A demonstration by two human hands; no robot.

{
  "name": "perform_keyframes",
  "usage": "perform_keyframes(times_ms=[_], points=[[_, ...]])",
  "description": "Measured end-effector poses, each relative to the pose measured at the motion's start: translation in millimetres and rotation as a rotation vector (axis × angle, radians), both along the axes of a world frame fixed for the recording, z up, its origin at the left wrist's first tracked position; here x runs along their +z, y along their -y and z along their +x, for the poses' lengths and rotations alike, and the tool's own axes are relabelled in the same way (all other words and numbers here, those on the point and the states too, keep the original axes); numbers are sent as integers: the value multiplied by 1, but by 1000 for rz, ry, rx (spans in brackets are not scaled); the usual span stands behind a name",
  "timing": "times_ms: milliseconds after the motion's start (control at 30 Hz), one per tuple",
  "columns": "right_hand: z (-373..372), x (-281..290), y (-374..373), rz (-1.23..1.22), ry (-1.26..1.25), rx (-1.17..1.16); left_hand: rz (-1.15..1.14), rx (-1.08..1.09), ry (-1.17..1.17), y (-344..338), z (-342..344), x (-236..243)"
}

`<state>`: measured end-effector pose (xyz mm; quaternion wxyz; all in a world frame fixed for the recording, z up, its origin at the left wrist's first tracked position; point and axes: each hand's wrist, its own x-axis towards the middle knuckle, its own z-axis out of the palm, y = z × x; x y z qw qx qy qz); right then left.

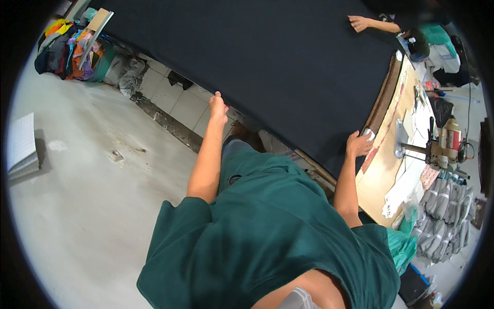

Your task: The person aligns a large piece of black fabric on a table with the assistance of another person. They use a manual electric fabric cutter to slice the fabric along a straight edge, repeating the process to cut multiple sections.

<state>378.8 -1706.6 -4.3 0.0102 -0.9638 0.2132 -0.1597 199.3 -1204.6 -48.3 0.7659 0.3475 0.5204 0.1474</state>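
A wide sheet of black fabric (pixel 247 67) covers the table before me. My left hand (pixel 218 108) is closed at the fabric's near edge, seemingly pinching it, with the thumb up. At the fabric's right end lies a long brown bar (pixel 383 98) with white ends. My right hand (pixel 359 144) is at the bar's near end, its fingers curled beside the white tip (pixel 369 134) and against the fabric. Part of that grip is hidden by the hand itself. Across the table, another person's hand (pixel 359 23) hovers over or rests on the fabric; I cannot tell which.
Right of the bar, the bare wooden tabletop (pixel 378 190) bears papers and a cutting machine (pixel 447 144) on a stand. Bundled grey pieces (pixel 445 206) and a green plastic bag (pixel 401 247) sit lower right. Piled coloured cloth (pixel 72 49) stands far left, a paper stack (pixel 23 147) at left.
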Motion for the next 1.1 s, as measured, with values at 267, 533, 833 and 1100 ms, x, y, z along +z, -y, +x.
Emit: perform_keyframes(times_ms=[267, 533, 833, 1100], points=[[2, -21, 68, -39, -133, 3, 183, 102, 58, 41, -18, -7], [6, -15, 78, 63, -69, 110, 144, 217, 116, 52, -23, -12], [23, 31, 47, 355, 130, 372, 245, 151, 27, 46, -24, -11], [11, 105, -158, 438, 226, 437, 192, -13, 130, 44, -18, 1]])
